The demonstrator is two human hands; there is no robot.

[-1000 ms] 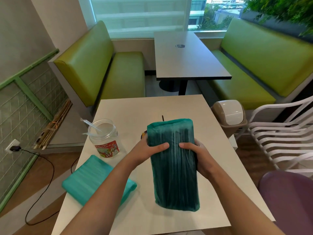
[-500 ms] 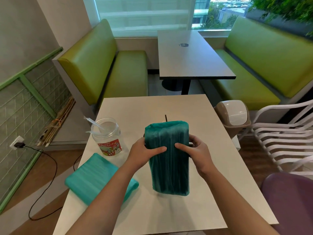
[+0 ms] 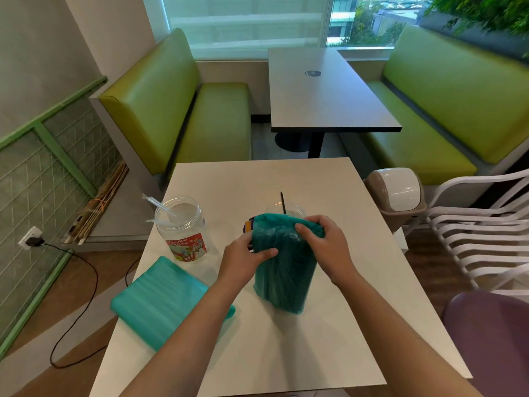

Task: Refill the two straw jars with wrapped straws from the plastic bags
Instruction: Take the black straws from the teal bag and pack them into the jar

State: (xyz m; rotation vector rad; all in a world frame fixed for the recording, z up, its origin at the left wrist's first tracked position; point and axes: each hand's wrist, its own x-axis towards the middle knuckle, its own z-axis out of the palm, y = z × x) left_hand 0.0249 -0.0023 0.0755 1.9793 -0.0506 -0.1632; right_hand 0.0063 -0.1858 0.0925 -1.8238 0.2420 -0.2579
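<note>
My right hand [image 3: 326,247] has climbed from the bag's side to its top end, and the bag has come down from upright.

I grip the dark green bag [image 3: 283,270] of straws with both hands: left hand [image 3: 243,259] curled round its middle, right fingers [image 3: 307,228] pinching the top fold. It stands on the worktop [image 3: 329,325] just before the second jar [image 3: 286,210]. I should open the fold gently, keeping the bag steady, so no straws spill. The other jar [image 3: 183,227] and light bag [image 3: 160,299] wait on my left.

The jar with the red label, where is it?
In the head view the jar stands on the white table's left side, behind the flat teal bag and left of the left hand.
</note>
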